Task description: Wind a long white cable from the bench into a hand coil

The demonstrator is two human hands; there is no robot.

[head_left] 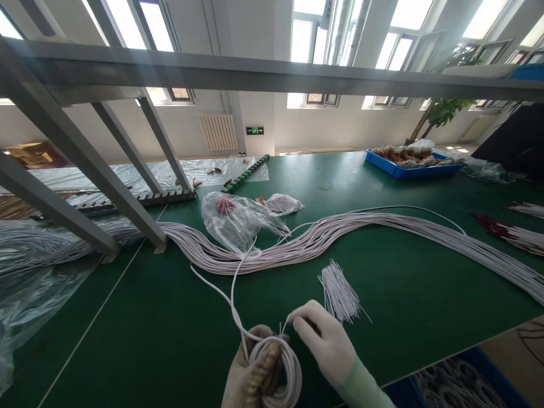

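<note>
From the head camera, my gloved left hand [250,377] is wrapped around a small coil of thin white wire [278,368], fingers closed on it, low near the table's near edge. My gloved right hand [325,345] sits just beside the coil, its fingertips pinched together on the wire's loose strand where it meets the loop. That strand runs up from the coil across the flat green table top [403,283] to a long bundle of white wires [340,226] snaking from left to right. The near edge of the table cuts diagonally just right of my right wrist; past it sits a blue bin of wound coils [459,385]. Bare green surface lies open to the left of my hands. Just beyond my right hand lies a fan of short white wire pieces [338,292]. Further off, a crumpled clear plastic bag [238,221] rests on the bundle, grey metal frame struts [85,164] slant down at the left, and a blue tray [408,167] stands at the far side.
</note>
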